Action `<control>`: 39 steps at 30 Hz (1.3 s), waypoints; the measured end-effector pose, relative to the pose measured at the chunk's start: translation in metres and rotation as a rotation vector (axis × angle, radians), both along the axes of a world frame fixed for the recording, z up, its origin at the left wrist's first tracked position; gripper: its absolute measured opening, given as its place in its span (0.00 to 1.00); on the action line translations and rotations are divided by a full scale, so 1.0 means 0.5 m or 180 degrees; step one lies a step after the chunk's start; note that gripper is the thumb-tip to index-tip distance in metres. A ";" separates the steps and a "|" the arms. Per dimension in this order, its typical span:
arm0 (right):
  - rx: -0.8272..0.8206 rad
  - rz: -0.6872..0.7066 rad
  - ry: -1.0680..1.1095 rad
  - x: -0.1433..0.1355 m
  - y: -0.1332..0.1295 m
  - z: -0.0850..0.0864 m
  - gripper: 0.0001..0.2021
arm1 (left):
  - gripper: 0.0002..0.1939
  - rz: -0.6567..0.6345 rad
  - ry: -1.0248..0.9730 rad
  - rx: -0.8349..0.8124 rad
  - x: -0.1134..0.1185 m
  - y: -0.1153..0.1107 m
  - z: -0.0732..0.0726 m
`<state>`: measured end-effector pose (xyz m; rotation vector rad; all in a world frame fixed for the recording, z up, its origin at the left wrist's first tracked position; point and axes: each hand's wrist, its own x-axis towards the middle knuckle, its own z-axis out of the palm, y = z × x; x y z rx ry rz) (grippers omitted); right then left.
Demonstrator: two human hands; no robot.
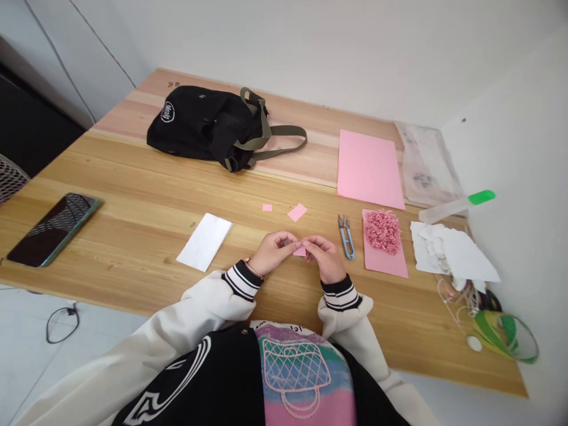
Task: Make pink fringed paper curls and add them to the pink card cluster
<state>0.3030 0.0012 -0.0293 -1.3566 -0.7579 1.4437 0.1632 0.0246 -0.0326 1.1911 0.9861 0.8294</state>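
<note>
One folded white paper lies at nine o'clock; next, the left hand pinches a small pink piece at the dial's centre, the right hand pinching it too. Blue snips lie between two and three o'clock, then a pink bundle on pink card.

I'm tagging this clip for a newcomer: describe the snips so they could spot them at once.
On the wooden table, find the person's right hand. Just right of it lie small snips, open blades pointing away from the person. Their blue handles set them apart from the pink card and pink bundle next along.
</note>
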 end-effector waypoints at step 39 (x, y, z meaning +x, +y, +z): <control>0.0049 -0.0004 -0.0209 0.001 -0.001 -0.004 0.08 | 0.14 -0.0087 0.0084 0.0058 -0.001 0.000 -0.010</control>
